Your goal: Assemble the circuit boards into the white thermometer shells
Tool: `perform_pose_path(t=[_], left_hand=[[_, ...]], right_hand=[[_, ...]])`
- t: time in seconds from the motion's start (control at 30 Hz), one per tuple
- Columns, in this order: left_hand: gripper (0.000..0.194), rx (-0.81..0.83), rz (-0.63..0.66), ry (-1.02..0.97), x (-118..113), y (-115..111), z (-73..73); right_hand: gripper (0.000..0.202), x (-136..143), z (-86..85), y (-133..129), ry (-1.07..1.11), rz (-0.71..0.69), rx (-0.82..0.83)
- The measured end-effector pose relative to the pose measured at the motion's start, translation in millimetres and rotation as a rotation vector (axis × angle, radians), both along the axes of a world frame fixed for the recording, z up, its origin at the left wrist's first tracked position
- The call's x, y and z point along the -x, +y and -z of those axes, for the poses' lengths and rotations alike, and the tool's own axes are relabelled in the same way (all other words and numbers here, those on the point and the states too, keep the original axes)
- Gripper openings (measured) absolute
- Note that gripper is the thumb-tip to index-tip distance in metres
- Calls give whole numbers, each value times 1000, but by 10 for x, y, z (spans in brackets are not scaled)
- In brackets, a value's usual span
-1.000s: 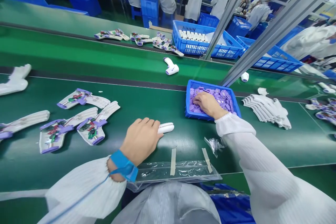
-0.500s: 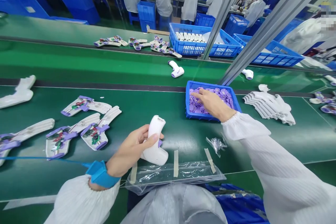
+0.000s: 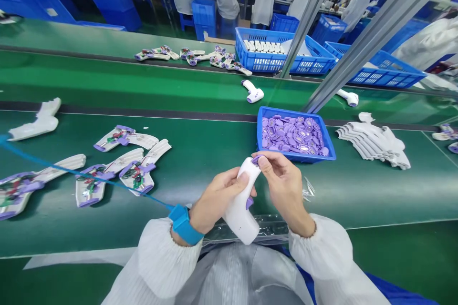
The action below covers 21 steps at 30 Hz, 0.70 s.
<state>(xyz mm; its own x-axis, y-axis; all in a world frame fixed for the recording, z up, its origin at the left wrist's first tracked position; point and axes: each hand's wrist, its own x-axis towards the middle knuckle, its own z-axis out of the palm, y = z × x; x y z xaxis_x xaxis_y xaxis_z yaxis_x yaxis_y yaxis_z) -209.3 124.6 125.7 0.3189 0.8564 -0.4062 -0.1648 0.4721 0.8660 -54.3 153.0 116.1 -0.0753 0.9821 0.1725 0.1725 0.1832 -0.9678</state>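
Note:
My left hand [image 3: 223, 195] is wrapped round a white infrared thermometer [image 3: 242, 217], shaped like a small gun with a purple trigger, its handle end pointing up and away from me. Between the thumb and fingers of my right hand [image 3: 282, 182] is a small purple cap [image 3: 256, 159], touching the handle's end. Whether the cap is seated there I cannot tell. Just beyond my hands stands a blue tray [image 3: 332, 152] holding many purple caps [image 3: 294, 133]. A blue wrist strap [image 3: 186, 225] with a cord circles my left wrist.
Opened thermometer halves with circuit boards [image 3: 138, 176] lie at the left. A stack of white shells [image 3: 374, 145] is right of the tray. Small clear plastic pieces [image 3: 308, 189] lie by my right wrist. A finished-looking thermometer [image 3: 252, 91] sits on the conveyor, near a metal post [image 3: 375, 33].
My right hand has come back from the tray with a purple cap and brought it to the thermometer's handle end. My left hand has shifted right with the thermometer.

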Motion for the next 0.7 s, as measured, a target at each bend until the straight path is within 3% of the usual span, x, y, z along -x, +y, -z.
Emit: perform_pose_path(t=[0.17,0.33,0.43,0.57,0.7], left_hand=[[42,14,9,39,99,-84,19],[40,16,37,48,102,-126,-31],[42,-3,60,65,109,-127,0],[43,-75,137,135,174,-138,81],[38,-370,176,526,221,-185,90]], right_hand=[[18,-140,-31,-138,-475,-17,-397],[22,-121,20,-204,-476,91,-492],[25,-82,60,-252,-427,65,-462],[23,-97,47,-308,-406,-3,-282],[27,-114,-3,-354,-394,-99,-95]])
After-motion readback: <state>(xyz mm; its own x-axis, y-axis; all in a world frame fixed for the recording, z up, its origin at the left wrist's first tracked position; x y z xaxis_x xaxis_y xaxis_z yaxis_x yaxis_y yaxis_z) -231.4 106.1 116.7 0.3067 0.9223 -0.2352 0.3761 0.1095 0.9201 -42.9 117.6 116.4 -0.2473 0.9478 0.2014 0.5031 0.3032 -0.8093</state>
